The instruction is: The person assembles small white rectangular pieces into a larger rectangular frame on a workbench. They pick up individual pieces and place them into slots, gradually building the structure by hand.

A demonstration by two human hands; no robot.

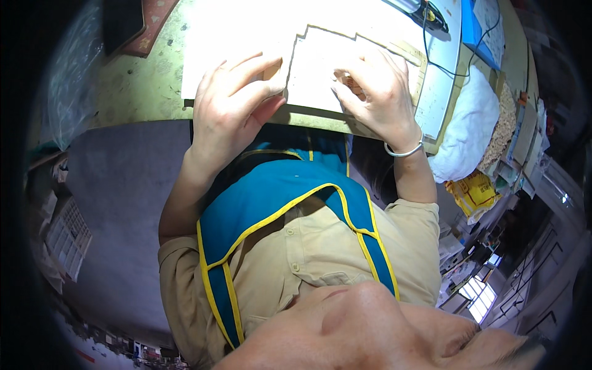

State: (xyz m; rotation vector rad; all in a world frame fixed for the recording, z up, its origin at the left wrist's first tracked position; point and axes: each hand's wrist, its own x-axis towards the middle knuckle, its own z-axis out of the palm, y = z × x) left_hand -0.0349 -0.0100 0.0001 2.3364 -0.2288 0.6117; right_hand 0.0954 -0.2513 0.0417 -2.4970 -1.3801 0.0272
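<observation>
The flat pale cardboard sheet with a stepped, notched top edge (320,74) lies on the worn yellow-green work table (142,92), right in front of you and close to the table's near edge. Bright light washes out most of its face, so you cannot tell if anything on it is cut, folded or glued yet. It looks like the work is somewhere in the middle: the sheet is flat and in place, and both hands are busy on it, but no finished piece shows. Your left hand (231,102) lies on the sheet's left edge, fingers (246,65) spread and laid flat, with the thumb pressed against the side of the sheet. It is pressing, not gripping. Your right hand (379,92) sits on the right part of the sheet with its fingers curled down, pinching some small brown thing (351,83) against the card; it is too small to tell what it is. A thin silver bangle (404,150) goes round that wrist. Under the sheet is a bigger white board with a tan rim (435,105). Farther right you see a black cable (444,61), a white cloth bundle (472,123) and a yellow bag (475,191). Below the table are your blue apron with yellow trim (277,191) and tan shirt (308,253).
</observation>
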